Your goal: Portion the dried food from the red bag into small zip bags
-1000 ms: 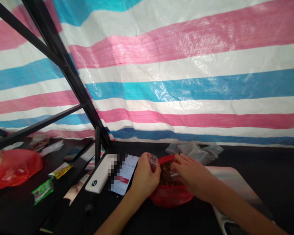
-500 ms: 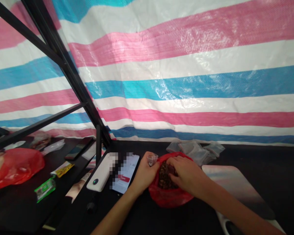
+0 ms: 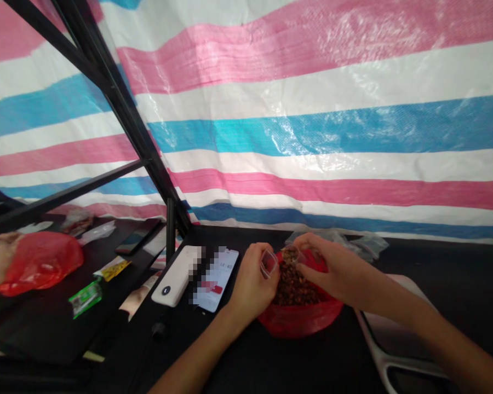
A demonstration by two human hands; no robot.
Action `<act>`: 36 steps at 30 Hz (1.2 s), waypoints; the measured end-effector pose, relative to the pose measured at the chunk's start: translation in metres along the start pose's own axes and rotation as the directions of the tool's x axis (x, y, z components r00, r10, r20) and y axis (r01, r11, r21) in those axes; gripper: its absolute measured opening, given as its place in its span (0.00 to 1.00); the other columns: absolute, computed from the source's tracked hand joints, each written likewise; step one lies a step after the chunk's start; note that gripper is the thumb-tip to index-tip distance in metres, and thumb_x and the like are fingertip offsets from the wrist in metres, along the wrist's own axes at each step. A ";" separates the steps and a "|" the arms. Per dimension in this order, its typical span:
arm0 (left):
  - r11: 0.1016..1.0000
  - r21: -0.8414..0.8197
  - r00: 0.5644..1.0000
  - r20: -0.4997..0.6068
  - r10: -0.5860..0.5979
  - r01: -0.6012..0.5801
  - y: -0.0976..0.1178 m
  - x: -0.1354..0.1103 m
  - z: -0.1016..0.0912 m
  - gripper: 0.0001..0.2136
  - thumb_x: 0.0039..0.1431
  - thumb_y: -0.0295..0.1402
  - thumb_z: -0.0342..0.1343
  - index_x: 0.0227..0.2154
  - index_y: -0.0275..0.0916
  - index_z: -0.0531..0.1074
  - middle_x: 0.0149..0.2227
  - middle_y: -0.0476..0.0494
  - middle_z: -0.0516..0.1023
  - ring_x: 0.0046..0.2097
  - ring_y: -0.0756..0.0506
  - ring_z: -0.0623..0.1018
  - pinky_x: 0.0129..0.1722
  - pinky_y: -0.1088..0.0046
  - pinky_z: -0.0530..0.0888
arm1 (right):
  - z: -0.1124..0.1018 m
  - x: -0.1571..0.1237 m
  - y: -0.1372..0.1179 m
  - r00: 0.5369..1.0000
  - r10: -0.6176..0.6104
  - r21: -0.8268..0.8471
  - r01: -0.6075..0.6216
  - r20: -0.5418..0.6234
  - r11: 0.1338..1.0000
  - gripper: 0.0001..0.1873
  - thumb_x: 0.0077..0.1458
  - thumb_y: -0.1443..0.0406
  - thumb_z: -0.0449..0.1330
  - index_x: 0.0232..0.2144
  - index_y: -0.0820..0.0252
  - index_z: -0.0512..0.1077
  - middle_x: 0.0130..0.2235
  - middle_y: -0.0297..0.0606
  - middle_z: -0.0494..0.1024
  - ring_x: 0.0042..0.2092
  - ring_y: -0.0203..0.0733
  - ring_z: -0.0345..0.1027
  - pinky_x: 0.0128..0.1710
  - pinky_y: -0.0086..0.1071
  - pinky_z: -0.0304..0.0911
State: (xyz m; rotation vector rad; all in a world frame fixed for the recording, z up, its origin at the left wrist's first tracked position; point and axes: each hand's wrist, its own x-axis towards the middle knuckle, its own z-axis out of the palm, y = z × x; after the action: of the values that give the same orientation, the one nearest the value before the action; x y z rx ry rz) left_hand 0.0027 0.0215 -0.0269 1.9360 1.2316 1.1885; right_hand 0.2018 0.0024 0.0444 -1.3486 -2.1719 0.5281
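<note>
My left hand [image 3: 250, 287] is closed on a small clear plastic bag [image 3: 268, 264], whose mouth is spread towards the red bag. In my right hand [image 3: 332, 265], thumb and fingers grip a small clear cup [image 3: 299, 255] heaped with brown pieces. Both hands are over a red plastic bag [image 3: 299, 322], rolled open like a bowl. Inside it lie many small brown dried pieces [image 3: 293, 289], too small to name. The cup is just right of the clear bag, with a slight gap between them.
Clear bags [image 3: 370, 246] lie behind the red bag. A flat device like a scale [image 3: 388, 328] sits under my right forearm. Left are a phone [image 3: 218, 282] and a white power bank [image 3: 176, 276]. Another person's hand [image 3: 4, 260] touches a second red bag [image 3: 45, 262].
My right hand has come up out of the brown pieces and now holds the filled cup near the clear bag. The clear bag's mouth shows wider. The view has shifted slightly.
</note>
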 end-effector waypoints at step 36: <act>0.969 0.206 0.983 0.093 -0.159 0.137 0.002 0.004 -0.012 0.09 0.57 0.36 0.61 0.33 0.42 0.65 0.32 0.48 0.72 0.36 0.43 0.74 0.34 0.69 0.66 | 0.027 -0.017 -0.001 0.974 0.018 -0.486 0.096 0.225 0.869 0.16 0.52 0.75 0.59 0.43 0.61 0.76 0.47 0.50 0.82 0.48 0.54 0.78 0.50 0.45 0.69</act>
State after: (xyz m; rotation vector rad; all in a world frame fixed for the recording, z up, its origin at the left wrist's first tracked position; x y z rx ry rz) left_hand -0.0064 0.0243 -0.0182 1.9808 1.4555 0.9011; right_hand 0.1908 -0.0148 0.0203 -1.5567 -2.6369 0.1000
